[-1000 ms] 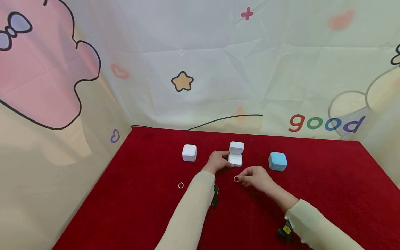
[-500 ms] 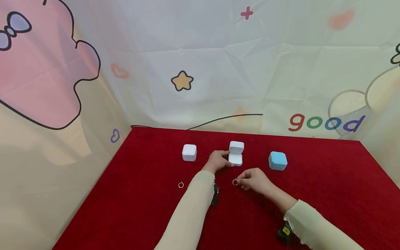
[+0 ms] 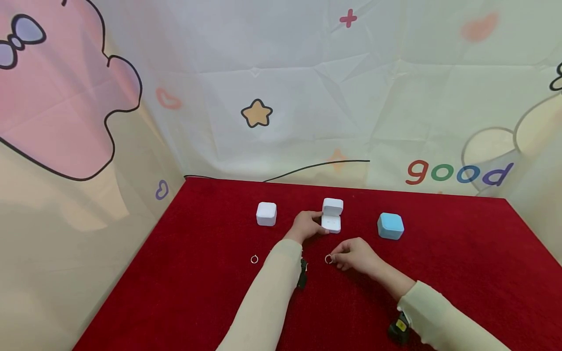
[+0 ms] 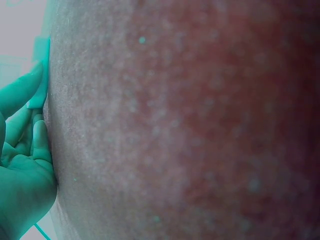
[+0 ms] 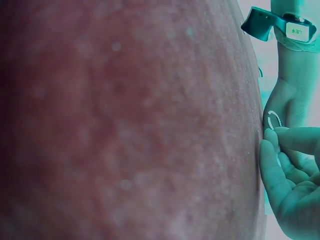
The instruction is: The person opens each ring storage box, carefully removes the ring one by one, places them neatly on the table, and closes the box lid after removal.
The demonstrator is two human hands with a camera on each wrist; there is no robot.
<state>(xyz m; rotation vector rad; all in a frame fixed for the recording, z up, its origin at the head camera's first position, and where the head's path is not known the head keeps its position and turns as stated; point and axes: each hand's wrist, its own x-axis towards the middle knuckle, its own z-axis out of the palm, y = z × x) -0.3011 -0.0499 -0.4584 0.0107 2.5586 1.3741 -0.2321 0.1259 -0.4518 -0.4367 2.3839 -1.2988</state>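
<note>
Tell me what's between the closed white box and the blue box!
The open white box and the left hand holding it are between them; the head view shows this.

Bare strip of table between open white box and blue box, left hand blocking the open box's left side, raised lid walling its back, right hand near its front
</note>
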